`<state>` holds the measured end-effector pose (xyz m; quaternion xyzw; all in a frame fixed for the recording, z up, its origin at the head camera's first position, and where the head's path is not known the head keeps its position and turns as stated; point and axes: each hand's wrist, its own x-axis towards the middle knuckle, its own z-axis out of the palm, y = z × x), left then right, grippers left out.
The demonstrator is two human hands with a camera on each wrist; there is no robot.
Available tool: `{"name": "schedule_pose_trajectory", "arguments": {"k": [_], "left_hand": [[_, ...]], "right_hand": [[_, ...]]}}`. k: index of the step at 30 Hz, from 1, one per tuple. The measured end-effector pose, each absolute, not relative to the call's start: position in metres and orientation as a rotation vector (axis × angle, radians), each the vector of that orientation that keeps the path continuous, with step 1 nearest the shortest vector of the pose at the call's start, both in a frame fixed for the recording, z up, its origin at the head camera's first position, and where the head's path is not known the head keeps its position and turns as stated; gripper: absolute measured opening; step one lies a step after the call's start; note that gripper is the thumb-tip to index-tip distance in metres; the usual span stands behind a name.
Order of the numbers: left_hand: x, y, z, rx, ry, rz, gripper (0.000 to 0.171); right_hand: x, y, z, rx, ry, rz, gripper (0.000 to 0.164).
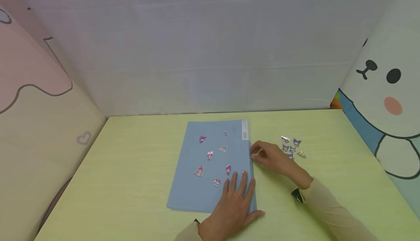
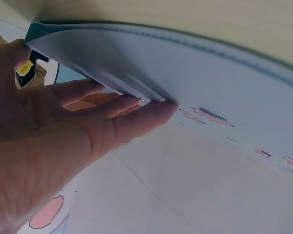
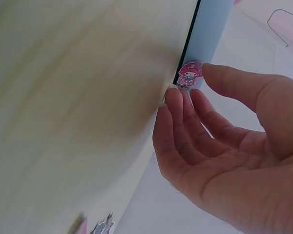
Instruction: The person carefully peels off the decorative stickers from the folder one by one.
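A light blue folder (image 1: 191,193) lies on the table, with several pink character stickers (image 1: 210,155) scattered over its cover. My left hand (image 1: 229,210) rests spread across its lower right part, thumb past the edge. In the left wrist view the fingers press on the cover (image 2: 112,58), which bows near the corner. At the folder's right edge my right hand (image 1: 270,157) pinches a small pink character sticker (image 3: 189,74) at its fingertips. That sticker overlaps the folder's blue edge (image 3: 205,34) in the right wrist view.
Several loose stickers (image 1: 296,142) lie on the yellow table (image 1: 131,168) right of the folder, beside my right wrist. A white barcode label (image 1: 244,129) is at the folder's top right corner. A pale cloth wall (image 1: 210,51) stands behind the table.
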<state>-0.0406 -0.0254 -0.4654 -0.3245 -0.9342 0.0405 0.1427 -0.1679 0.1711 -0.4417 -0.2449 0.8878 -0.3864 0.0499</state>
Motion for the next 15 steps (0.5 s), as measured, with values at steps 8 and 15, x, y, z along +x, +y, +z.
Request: {"name": "schedule_pose_trajectory", "arguments": {"k": [8, 15], "left_hand": [[-0.0414, -0.0253, -0.4665, -0.948, -2.687, 0.113, 0.080], [-0.0416, -0.0255, -0.4665, -0.949, -2.689, 0.131, 0.080]], "right_hand": [[-0.1712, 0.1700, -0.4437, -0.724, 2.720, -1.163, 0.010], [-0.1728, 0.1695, -0.4439, -0.733, 2.714, -1.167, 0.012]]}}
